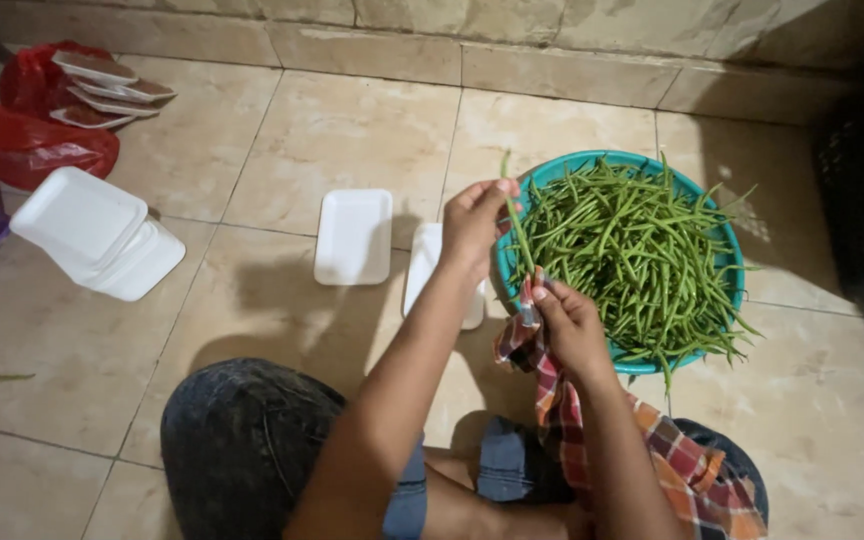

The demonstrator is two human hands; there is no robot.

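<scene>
A teal round basin (512, 262) heaped with long green beans (637, 255) sits on the tiled floor in front of me. My left hand (474, 220) pinches the top of one green bean (518, 225) and holds it upright at the basin's left rim. My right hand (569, 325) grips the lower end of that same bean together with a red checked cloth (687, 465), which trails down over my lap.
Two white foam trays (353, 236) lie on the tiles left of the basin, one partly behind my left arm. A stack of white foam trays (97, 232) leans at the left. Red plastic bags (22, 145) with packed trays lie at the back left. A low wall runs behind.
</scene>
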